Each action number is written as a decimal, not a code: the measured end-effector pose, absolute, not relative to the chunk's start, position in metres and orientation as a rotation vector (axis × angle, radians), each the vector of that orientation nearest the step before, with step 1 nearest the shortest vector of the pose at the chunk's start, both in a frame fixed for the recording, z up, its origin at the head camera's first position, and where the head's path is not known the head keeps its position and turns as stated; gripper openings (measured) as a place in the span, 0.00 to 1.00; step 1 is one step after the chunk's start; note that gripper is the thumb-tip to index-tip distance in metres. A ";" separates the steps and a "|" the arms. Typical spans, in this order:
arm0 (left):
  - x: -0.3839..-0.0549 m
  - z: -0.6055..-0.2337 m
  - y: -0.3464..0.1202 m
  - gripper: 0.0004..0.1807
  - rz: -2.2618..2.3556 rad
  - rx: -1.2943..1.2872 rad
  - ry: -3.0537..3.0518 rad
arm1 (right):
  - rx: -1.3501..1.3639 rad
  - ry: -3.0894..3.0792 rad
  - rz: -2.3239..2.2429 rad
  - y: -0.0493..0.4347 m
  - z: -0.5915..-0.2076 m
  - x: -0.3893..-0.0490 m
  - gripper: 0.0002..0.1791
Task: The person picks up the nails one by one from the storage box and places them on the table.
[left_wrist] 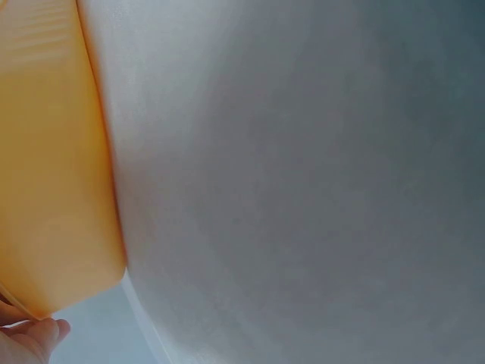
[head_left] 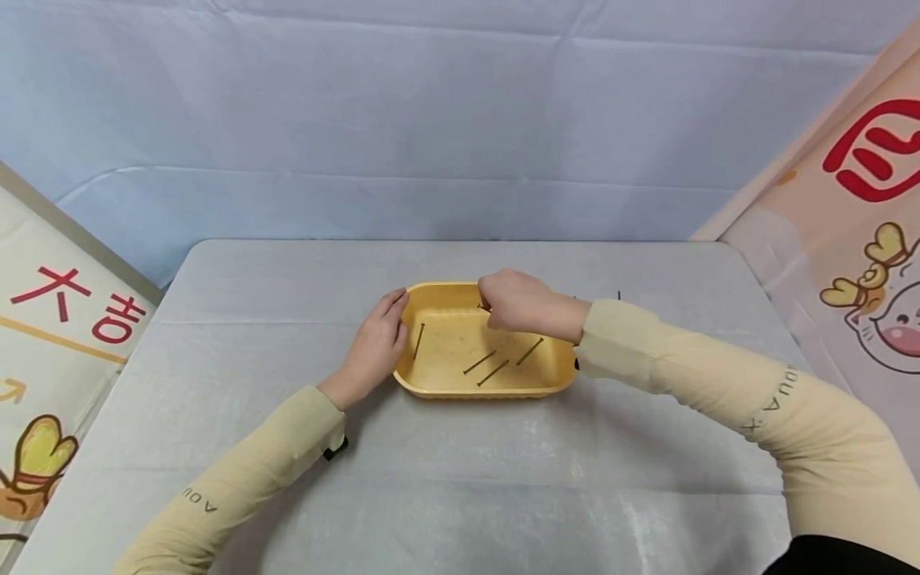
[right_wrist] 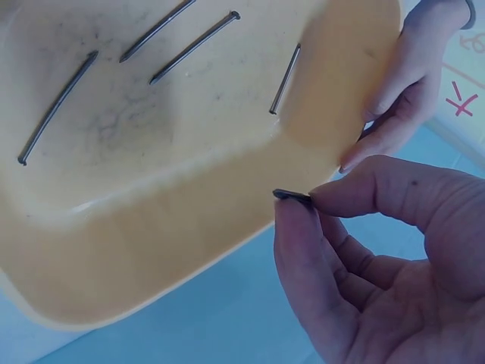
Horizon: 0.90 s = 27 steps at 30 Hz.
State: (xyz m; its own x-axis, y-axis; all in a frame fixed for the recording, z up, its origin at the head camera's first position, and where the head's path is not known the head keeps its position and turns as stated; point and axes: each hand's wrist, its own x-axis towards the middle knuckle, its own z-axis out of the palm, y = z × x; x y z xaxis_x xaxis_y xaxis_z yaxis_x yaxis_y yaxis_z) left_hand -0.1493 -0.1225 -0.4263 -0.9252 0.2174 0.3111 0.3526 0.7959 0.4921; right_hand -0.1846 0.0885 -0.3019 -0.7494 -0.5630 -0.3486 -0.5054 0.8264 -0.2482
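Observation:
A shallow yellow plastic tray (head_left: 438, 393) sits on the table with several long dark nails (head_left: 529, 351) lying loose on its floor. My left hand (head_left: 374, 339) grips the tray's left end at the rim; the left wrist view catches only its fingertips (left_wrist: 47, 331) by the tray's corner. Over the tray's far side, my right hand (head_left: 523, 302) pinches a nail (right_wrist: 292, 196) between thumb and index finger. Most of that nail is hidden by the fingers in the right wrist view.
Right of the tray, a thin dark upright object (head_left: 619, 295) shows behind the right sleeve, too small to identify. The table (head_left: 460, 479) has a grey cover. A pale blue cloth (head_left: 431, 120) hangs behind it, and printed cloths (head_left: 862, 263) flank both sides.

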 end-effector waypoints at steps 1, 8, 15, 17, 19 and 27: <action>-0.149 -0.426 -0.123 0.23 -0.822 -0.444 -2.745 | -0.790 2.597 -0.196 0.090 -0.301 -0.185 0.07; -0.148 -0.425 -0.122 0.23 -0.830 -0.444 -2.742 | -0.773 2.625 -0.191 0.097 -0.297 -0.186 0.09; -0.148 -0.425 -0.122 0.23 -0.822 -0.444 -2.745 | -0.763 2.638 -0.221 0.107 -0.292 -0.185 0.10; -0.148 -0.425 -0.122 0.24 -0.819 -0.442 -2.745 | -0.758 2.640 -0.235 0.109 -0.290 -0.184 0.10; -0.148 -0.425 -0.122 0.23 -0.816 -0.439 -2.747 | -0.754 2.649 -0.230 0.111 -0.289 -0.184 0.10; -0.148 -0.426 -0.122 0.23 -0.828 -0.438 -2.753 | -0.708 2.655 -0.227 0.120 -0.283 -0.182 0.10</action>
State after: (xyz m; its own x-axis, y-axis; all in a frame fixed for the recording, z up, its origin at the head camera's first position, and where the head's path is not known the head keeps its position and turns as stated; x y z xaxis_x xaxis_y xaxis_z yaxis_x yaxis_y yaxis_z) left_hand -0.1484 -0.1220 -0.4257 -0.9281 0.2152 0.3039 0.3471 0.7953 0.4969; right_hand -0.1821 0.1201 -0.2831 -0.7999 -0.5074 -0.3204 -0.4456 0.8599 -0.2492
